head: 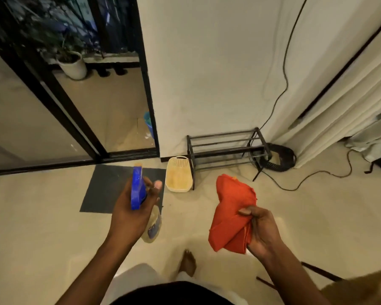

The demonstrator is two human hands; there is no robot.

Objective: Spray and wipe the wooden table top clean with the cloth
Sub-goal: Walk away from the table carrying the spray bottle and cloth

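My left hand (132, 208) grips a spray bottle (138, 188) by its blue trigger head; the pale bottle body hangs below the hand. My right hand (260, 230) clutches a bunched orange-red cloth (231, 208) held up over the floor. A corner of the wooden table top (361, 289) shows at the bottom right, below and right of the cloth hand. Both hands are held in the air in front of me, apart from each other.
A black metal rack (224, 148) stands against the wall with a cream plastic basket (178, 175) beside it. A grey mat (110, 186) lies before the glass sliding door (53, 119). A black cable (312, 177) trails over the floor near curtains (348, 102). My bare foot (187, 263) is below.
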